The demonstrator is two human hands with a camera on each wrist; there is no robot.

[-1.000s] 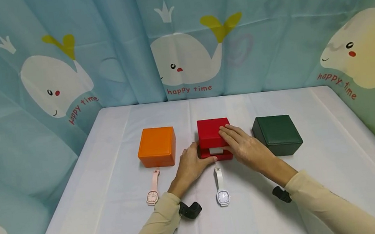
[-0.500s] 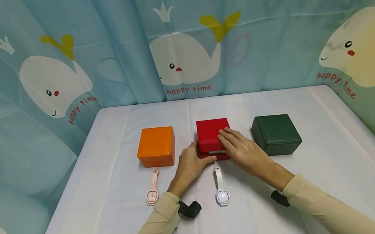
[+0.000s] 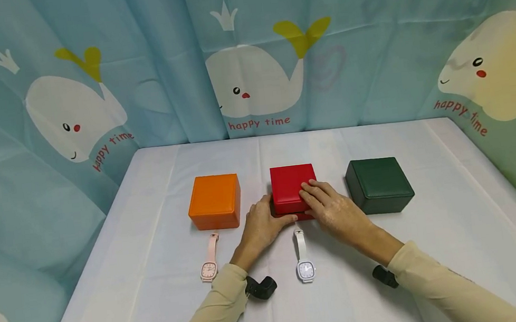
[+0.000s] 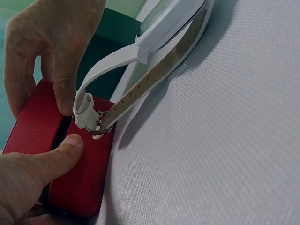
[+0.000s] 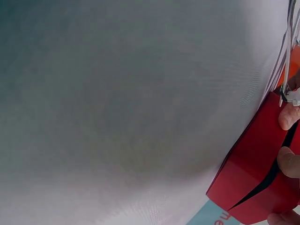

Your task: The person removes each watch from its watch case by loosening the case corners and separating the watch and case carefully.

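Note:
A red box (image 3: 289, 186) stands in the middle of the table, its lid lowered to a narrow dark gap above the base. My left hand (image 3: 262, 228) grips the base at the left, the thumb across the front face. On the lid's right side lie the fingers of my right hand (image 3: 337, 207); in the left wrist view its thumb (image 4: 65, 93) is at the lid's front edge. A white watch (image 3: 304, 259) lies on the table in front of the box, its strap end towards it. What the box holds is hidden.
To the left stands an orange box (image 3: 214, 200), with a pink watch (image 3: 209, 259) in front of it. A green box (image 3: 381, 181) is at the right, close to my right hand. Behind the white table (image 3: 159, 300) hangs a blue whale curtain (image 3: 159, 87).
The red lid has come down under my right hand, and the pale inside piece seen earlier at its front is now covered. My left hand has stayed on the base.

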